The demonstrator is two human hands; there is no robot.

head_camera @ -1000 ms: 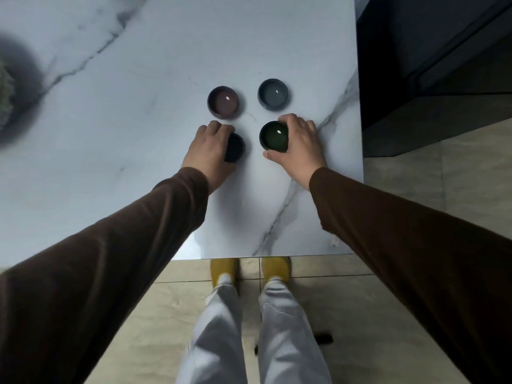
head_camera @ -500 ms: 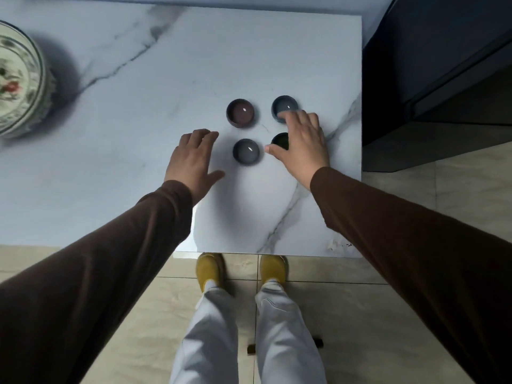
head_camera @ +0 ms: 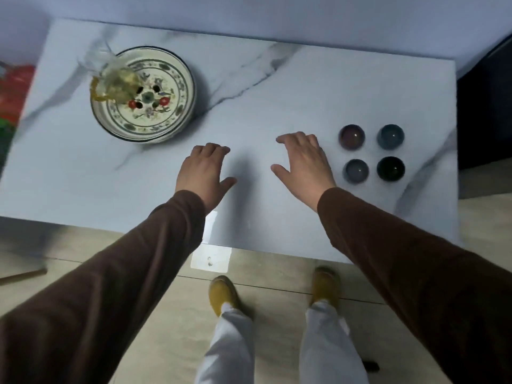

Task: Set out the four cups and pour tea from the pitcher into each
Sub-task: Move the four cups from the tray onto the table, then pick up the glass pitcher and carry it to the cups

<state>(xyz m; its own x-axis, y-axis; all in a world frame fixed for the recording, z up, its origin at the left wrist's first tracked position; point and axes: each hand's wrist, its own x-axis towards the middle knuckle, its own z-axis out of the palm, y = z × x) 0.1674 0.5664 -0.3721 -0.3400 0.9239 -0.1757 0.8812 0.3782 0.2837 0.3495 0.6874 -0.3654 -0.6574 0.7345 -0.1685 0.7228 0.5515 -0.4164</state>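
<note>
From the head camera we look down on a white marble-patterned bench [head_camera: 277, 87] with grey veins. Four small round glazed cups stand in a square group near its right end, close together but apart from one another: a plum-brown cup [head_camera: 352, 136] at far left, a blue-grey cup [head_camera: 390, 136] at far right, a pale grey cup [head_camera: 356, 171] at near left and a dark green, almost black cup [head_camera: 391, 168] at near right. We cannot tell whether any of them holds tea. Our right hand [head_camera: 303, 164] is over the bare bench just left of the two left cups, palm down, fingers spread wide and slightly curled, holding nothing and not touching a cup. Our left hand [head_camera: 203, 173] is near it to the left, also palm down and wide, thumb out, holding nothing. Both arms wear dark brown sleeves [head_camera: 138, 273]. Toward the far left of the bench sits a cream ceramic bowl painted with green bands and red flowers [head_camera: 155, 106], and on its left rim side stands a clear glass pitcher with yellowish tea [head_camera: 116, 79], blurred, well apart from both hands and the cups. Below the bench edge we see beige floor tiles [head_camera: 166, 314], light trousers and mustard-yellow shoes [head_camera: 221, 293].
</note>
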